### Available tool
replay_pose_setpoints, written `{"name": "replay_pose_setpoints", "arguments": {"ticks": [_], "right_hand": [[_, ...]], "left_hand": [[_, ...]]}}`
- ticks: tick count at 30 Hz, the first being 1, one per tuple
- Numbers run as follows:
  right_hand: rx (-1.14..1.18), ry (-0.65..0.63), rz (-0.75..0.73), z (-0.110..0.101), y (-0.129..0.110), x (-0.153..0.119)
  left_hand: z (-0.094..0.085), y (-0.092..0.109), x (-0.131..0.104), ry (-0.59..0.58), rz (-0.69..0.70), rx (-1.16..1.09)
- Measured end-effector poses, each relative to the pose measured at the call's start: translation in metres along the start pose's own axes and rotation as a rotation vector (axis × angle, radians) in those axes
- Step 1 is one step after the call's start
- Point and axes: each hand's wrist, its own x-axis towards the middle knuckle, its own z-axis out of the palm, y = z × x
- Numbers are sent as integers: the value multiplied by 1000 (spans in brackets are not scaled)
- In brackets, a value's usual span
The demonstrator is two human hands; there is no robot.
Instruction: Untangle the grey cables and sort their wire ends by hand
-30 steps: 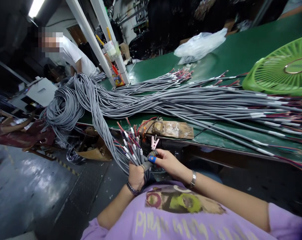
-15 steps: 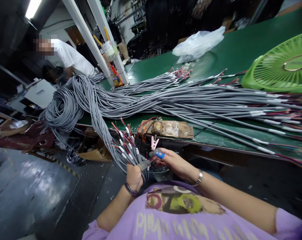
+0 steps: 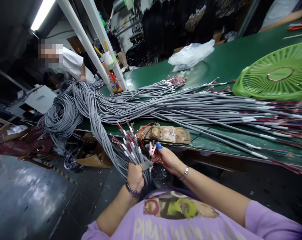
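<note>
On the head view I see my left grip [image 3: 135, 176] closed around a bundle of grey cables [image 3: 133, 154], their white-sleeved ends fanning up beyond it. Just to its right, my right grip [image 3: 170, 161] is beside a pink clip [image 3: 152, 149] and some red wires [image 3: 155, 158]; I cannot tell whether it pinches anything. Beyond both grips, a wooden board [image 3: 177, 134] lies on the green desk [image 3: 222, 61].

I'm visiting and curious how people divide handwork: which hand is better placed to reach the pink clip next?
Probably the right hand: its blue-covered fingertip is close beside the pink clip, while the left hand is wrapped around a bundle of gray cables.
</note>
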Motion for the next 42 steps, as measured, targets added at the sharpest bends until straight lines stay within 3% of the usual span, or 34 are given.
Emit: {"name": "replay_pose_setpoints", "arguments": {"ticks": [6, 10, 16, 23, 32, 42], "right_hand": [[88, -42, 57, 8, 3, 1], [139, -5, 66, 11, -2, -1], [145, 27, 87, 9, -8, -5], [245, 26, 149, 9, -5, 2], [299, 67, 153, 10, -2, 8], [304, -93, 224, 4, -6, -6]], "left_hand": [[6, -1, 3, 1, -36, -41], [4, 1, 1, 36, -40, -49], [-4, 0, -1, -11, -56, -34], [2, 3, 4, -51, -95, -33], [2, -8, 8, -43, -57, -16], [-6, 0, -8, -25, -71, -6]]}}
